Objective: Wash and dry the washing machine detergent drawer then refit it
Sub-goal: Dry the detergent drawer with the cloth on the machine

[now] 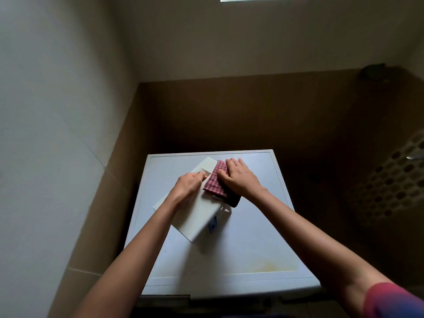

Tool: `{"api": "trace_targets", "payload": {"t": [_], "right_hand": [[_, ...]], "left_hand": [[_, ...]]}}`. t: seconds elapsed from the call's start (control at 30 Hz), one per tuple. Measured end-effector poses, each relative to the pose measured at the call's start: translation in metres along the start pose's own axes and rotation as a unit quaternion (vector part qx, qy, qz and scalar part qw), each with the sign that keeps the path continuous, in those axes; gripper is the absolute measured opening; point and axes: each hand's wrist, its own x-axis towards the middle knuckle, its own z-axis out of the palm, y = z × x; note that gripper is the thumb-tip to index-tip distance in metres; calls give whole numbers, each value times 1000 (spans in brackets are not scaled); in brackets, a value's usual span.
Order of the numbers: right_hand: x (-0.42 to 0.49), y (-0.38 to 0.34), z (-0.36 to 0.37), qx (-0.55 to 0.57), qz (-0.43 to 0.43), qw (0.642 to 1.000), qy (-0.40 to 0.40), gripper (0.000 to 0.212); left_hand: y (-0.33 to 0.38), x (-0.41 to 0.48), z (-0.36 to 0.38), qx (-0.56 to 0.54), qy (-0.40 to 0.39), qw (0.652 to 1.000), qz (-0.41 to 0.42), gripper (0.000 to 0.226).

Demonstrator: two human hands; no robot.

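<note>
The white detergent drawer (197,216) lies slantwise on the white top of the washing machine (250,253), its blue-marked end toward me. My left hand (189,183) grips the drawer's far left side, fingers curled over its edge. A red-and-white checked cloth (214,180) lies folded on the drawer's far part. My right hand (238,177) lies flat on the cloth and presses it down, fingers straight and pointing away from me.
A pale wall stands close on the left, and a brown tiled wall runs behind the machine. At the right edge hangs a perforated basket-like surface (394,180). A yellowish stain (270,265) marks the machine top near its front.
</note>
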Motion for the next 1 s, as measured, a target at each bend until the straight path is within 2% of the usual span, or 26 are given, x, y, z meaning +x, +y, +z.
{"api": "trace_targets", "payload": {"t": [0.07,0.17,0.27,0.37,0.5,0.6,0.7,0.8,0.9,1.0], "right_hand": [[2,2,-2,25,10,999,-18,51],[4,2,-5,82,51,995,-17,56],[9,0,-8,106,79,991,8,59],[16,1,-8,102,104,989,12,50],[22,9,-9,123,155,980,27,56],[18,17,-7,177,188,965,48,51],[8,26,-1,252,207,943,69,54],[0,30,7,336,214,914,80,53],[-5,33,13,392,198,897,48,43],[-15,38,4,451,156,878,-44,26]], "left_hand": [[2,1,2,28,-4,999,42,38],[2,1,7,26,-27,993,113,39],[2,0,17,22,-21,990,137,47],[3,0,22,53,0,986,158,54],[1,2,21,119,0,971,205,51],[2,-1,19,195,7,953,231,40],[4,-3,16,280,32,927,247,35],[2,-5,13,285,40,926,246,37],[-4,-5,13,262,60,929,256,45],[-7,-5,14,281,97,916,270,55]]}}
